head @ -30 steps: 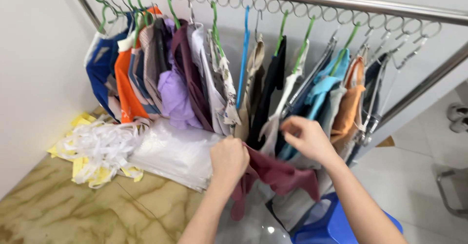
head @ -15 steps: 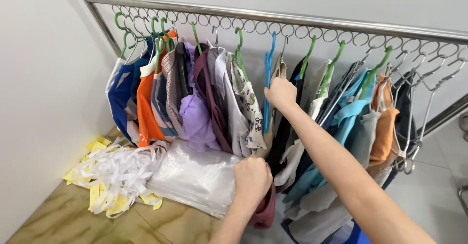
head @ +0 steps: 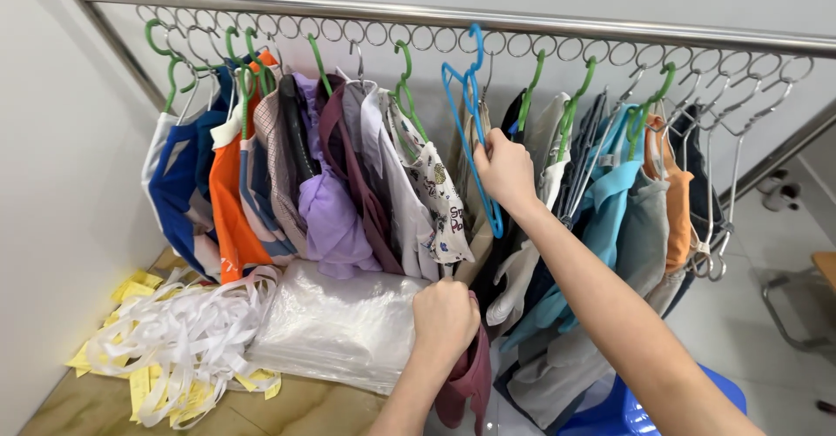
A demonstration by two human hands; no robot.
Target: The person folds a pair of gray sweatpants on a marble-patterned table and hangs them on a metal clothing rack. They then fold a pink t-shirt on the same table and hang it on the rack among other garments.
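We judge we are freeing an empty blue hanger (head: 471,131), right hand (head: 505,170) closed around it, left hand (head: 445,316) fisted on a maroon garment (head: 468,382) just below, so next comes lifting its hook off the rail (head: 522,25).

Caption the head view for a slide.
Right hand grips blue hanger on the rail; left hand clutches maroon garment.

rail (head: 557,27): hangers, clothes | floor (head: 313,410): plastic bags (head: 335,323), white straps (head: 187,340)

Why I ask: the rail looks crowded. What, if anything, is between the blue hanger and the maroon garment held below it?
Nothing solid: blue hanger, in the right hand, hangs above the maroon garment gripped by the left hand; the patterned white shirt crowds beside.
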